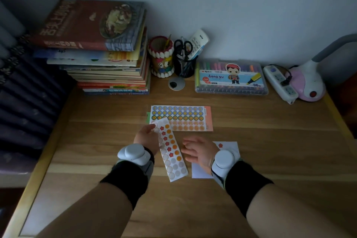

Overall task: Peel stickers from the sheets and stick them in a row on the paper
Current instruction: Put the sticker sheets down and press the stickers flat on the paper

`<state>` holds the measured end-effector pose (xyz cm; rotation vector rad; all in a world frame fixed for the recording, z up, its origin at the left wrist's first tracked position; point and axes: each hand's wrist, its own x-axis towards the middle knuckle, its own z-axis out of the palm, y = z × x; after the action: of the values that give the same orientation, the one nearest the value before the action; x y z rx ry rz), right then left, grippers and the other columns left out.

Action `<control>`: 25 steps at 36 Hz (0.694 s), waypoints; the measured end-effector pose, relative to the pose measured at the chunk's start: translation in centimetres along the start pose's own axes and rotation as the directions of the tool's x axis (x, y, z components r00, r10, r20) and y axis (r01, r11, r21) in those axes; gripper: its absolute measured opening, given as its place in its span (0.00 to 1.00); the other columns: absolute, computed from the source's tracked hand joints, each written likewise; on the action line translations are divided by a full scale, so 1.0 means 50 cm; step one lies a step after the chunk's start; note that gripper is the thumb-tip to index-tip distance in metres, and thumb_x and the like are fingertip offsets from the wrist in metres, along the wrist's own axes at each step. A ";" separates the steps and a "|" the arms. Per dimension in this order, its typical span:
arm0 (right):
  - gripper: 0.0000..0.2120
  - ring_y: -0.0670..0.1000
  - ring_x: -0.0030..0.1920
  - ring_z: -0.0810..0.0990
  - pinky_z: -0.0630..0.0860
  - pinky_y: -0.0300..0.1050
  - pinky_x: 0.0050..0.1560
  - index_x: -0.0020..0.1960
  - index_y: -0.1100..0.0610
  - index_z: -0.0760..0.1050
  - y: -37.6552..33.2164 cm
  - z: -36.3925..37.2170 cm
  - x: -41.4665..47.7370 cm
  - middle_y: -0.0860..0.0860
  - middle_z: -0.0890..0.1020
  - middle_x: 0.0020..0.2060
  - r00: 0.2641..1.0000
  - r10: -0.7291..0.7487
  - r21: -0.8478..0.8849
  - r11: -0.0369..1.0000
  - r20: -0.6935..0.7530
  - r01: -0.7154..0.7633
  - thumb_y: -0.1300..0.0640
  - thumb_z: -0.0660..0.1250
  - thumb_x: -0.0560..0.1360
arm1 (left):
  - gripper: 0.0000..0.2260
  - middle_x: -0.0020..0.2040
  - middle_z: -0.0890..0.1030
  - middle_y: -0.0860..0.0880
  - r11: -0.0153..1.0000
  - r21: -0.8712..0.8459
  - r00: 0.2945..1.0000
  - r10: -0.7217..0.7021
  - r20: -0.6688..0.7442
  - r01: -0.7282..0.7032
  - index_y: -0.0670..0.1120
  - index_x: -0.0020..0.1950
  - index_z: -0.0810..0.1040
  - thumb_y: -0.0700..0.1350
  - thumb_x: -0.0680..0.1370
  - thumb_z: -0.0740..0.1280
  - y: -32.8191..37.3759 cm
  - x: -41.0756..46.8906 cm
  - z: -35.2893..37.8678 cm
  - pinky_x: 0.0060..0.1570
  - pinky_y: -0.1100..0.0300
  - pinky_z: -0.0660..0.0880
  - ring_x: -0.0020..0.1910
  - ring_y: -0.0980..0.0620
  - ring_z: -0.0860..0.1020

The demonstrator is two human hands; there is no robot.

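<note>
A long white sticker sheet (172, 152) with red stars, orange dots and several blank circles lies slanted on the desk between my hands. My left hand (147, 137) pinches its upper left edge. My right hand (199, 151) hovers just right of the sheet, fingers spread, holding nothing. Under that hand lies a white paper (229, 148) with one red star sticker (220, 145) near its top left corner. Further back lies a stack of sticker sheets (181, 116) with blue-and-yellow dots and pale orange dots.
A tall pile of books (100, 48) stands at the back left. Along the wall are a shell-decorated pen holder (161, 58), a black mesh cup with scissors (184, 60), a marker box (230, 78), a power strip (280, 83) and a pink lamp base (307, 83).
</note>
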<state>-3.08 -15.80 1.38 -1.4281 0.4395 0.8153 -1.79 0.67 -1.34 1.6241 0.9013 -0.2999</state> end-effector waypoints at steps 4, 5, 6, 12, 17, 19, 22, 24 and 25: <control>0.12 0.60 0.61 0.75 0.69 0.57 0.62 0.59 0.61 0.72 0.007 0.006 0.001 0.62 0.75 0.58 0.999 0.000 0.074 0.997 -0.050 0.003 0.67 0.56 0.77 | 0.14 0.59 0.78 0.39 0.999 -0.033 0.999 0.019 0.026 -0.018 0.46 0.62 0.74 0.40 0.77 0.62 0.001 -0.017 -0.001 0.55 0.40 0.76 0.56 0.38 0.78; 0.11 0.60 0.59 0.76 0.70 0.58 0.60 0.57 0.60 0.72 0.008 0.006 0.003 0.60 0.76 0.55 0.999 0.002 0.090 0.996 -0.055 0.003 0.67 0.57 0.77 | 0.15 0.60 0.77 0.39 0.999 -0.049 0.999 0.010 0.038 -0.008 0.44 0.64 0.73 0.38 0.77 0.61 0.002 -0.018 -0.001 0.56 0.41 0.76 0.57 0.38 0.78; 0.10 0.60 0.57 0.77 0.71 0.57 0.59 0.56 0.59 0.73 0.009 0.007 0.004 0.58 0.76 0.53 0.999 0.004 0.105 0.994 -0.054 0.001 0.67 0.57 0.77 | 0.16 0.61 0.76 0.41 0.998 -0.056 0.998 -0.006 0.058 0.010 0.44 0.65 0.72 0.36 0.78 0.60 0.004 -0.018 -0.001 0.57 0.42 0.76 0.59 0.38 0.77; 0.08 0.55 0.44 0.79 0.75 0.50 0.46 0.52 0.57 0.73 0.015 0.018 0.016 0.55 0.78 0.45 0.998 0.027 0.185 0.983 -0.060 -0.016 0.66 0.58 0.77 | 0.14 0.60 0.76 0.43 0.996 -0.068 0.996 -0.046 0.079 0.051 0.47 0.58 0.76 0.34 0.79 0.58 -0.004 -0.018 0.001 0.53 0.45 0.78 0.55 0.42 0.76; 0.06 0.52 0.40 0.79 0.74 0.44 0.40 0.47 0.55 0.76 0.014 0.041 0.016 0.52 0.80 0.37 0.998 -0.018 0.142 0.989 -0.065 0.027 0.64 0.64 0.74 | 0.14 0.59 0.76 0.44 0.992 -0.104 0.991 -0.055 0.118 0.068 0.45 0.58 0.77 0.32 0.78 0.58 -0.008 -0.017 -0.001 0.53 0.46 0.78 0.56 0.43 0.76; 0.08 0.52 0.38 0.77 0.71 0.43 0.38 0.43 0.52 0.77 0.011 0.051 0.015 0.53 0.79 0.34 0.997 -0.052 0.116 0.992 -0.061 0.059 0.65 0.66 0.72 | 0.15 0.58 0.76 0.45 0.993 -0.099 0.990 -0.050 0.133 0.063 0.45 0.59 0.76 0.32 0.78 0.57 -0.007 -0.019 -0.002 0.51 0.49 0.78 0.54 0.44 0.76; 0.13 0.53 0.37 0.72 0.68 0.39 0.35 0.54 0.55 0.76 0.009 0.055 0.017 0.56 0.75 0.38 0.996 -0.081 0.063 0.995 -0.029 0.083 0.67 0.64 0.72 | 0.15 0.57 0.76 0.46 0.993 -0.106 0.989 -0.044 0.144 0.060 0.47 0.57 0.77 0.32 0.78 0.57 -0.007 -0.020 -0.003 0.48 0.52 0.78 0.52 0.46 0.77; 0.15 0.50 0.39 0.77 0.74 0.36 0.34 0.57 0.59 0.74 0.005 0.053 0.017 0.56 0.78 0.42 0.994 -0.104 0.004 0.995 -0.028 0.105 0.69 0.63 0.73 | 0.14 0.56 0.77 0.46 0.989 -0.130 0.985 -0.053 0.166 0.075 0.47 0.55 0.77 0.32 0.78 0.59 -0.007 -0.021 -0.001 0.48 0.52 0.78 0.50 0.47 0.77; 0.15 0.50 0.41 0.78 0.76 0.35 0.36 0.58 0.63 0.74 0.004 0.051 0.016 0.57 0.80 0.45 0.993 -0.118 -0.002 0.993 -0.012 0.118 0.70 0.62 0.73 | 0.13 0.56 0.77 0.46 0.986 -0.144 0.982 -0.055 0.183 0.082 0.47 0.55 0.77 0.32 0.78 0.60 -0.006 -0.021 0.000 0.48 0.52 0.78 0.50 0.47 0.77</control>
<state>-3.21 -13.14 1.00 -1.4463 0.3603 0.7126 -2.72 0.24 -0.89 1.4051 0.8242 -0.4091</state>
